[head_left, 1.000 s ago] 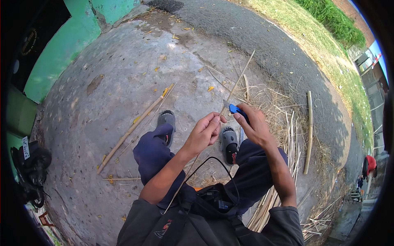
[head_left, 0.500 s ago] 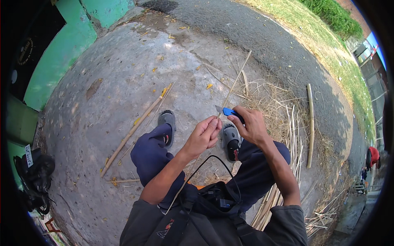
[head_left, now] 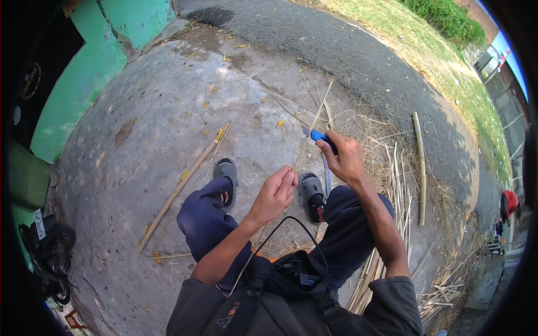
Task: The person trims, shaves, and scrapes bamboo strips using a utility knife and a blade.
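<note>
My left hand [head_left: 274, 193] is closed on the near end of a thin bamboo strip [head_left: 319, 112], which slants away up and to the right. In my right hand [head_left: 347, 159] is a blue utility knife [head_left: 323, 140], its blade out and lying at the strip, a short way beyond my left fingers. Whether the edge is biting into the strip is too small to tell. Both hands are above the ground between my knees, near the grey clog [head_left: 311, 187] on my right foot.
Long split bamboo strips [head_left: 399, 190] and tangled shavings [head_left: 372, 131] lie on the right. A bamboo pole [head_left: 419, 168] rests beyond them; another stick [head_left: 182, 185] lies left. A narrow blade-like piece [head_left: 327, 175] shows beside my right foot. A motorbike [head_left: 50, 246] stands far left.
My right hand and the knife have shifted outward along the strip, away from my left hand. My left hand has dropped slightly toward me, still gripping the strip.
</note>
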Action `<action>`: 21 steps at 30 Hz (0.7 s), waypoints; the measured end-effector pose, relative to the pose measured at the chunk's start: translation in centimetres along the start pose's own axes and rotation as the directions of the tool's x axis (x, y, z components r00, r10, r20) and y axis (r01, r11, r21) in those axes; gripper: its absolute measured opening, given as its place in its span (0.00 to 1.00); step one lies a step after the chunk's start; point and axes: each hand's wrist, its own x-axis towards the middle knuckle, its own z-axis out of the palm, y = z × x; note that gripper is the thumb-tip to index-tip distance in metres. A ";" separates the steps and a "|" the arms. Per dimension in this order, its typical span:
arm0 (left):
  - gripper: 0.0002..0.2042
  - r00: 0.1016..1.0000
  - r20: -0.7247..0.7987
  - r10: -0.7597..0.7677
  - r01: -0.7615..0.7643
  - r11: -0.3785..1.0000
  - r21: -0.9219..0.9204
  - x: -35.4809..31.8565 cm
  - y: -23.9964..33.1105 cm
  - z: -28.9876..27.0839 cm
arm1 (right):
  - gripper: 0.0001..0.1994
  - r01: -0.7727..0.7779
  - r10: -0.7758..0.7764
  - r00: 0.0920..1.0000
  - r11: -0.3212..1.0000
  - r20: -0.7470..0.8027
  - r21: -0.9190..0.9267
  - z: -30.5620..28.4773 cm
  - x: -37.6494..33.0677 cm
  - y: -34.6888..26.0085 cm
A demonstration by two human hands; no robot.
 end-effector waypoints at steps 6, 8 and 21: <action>0.11 1.000 0.009 -0.005 0.005 0.999 0.048 -1.4 0.0 0.5 | 0.19 -0.131 0.117 0.987 0.983 -0.114 -0.129 -1.1 2.0 3.3; 0.12 0.999 0.014 -0.042 0.038 0.979 0.199 -2.4 -0.3 0.5 | 0.22 -0.250 0.246 0.963 0.968 -0.112 -0.025 -2.8 3.1 6.5; 0.19 0.981 0.131 -0.140 0.141 0.990 -0.005 0.6 2.6 -1.7 | 0.25 -0.502 0.462 0.831 0.381 0.311 0.776 -3.4 1.9 0.9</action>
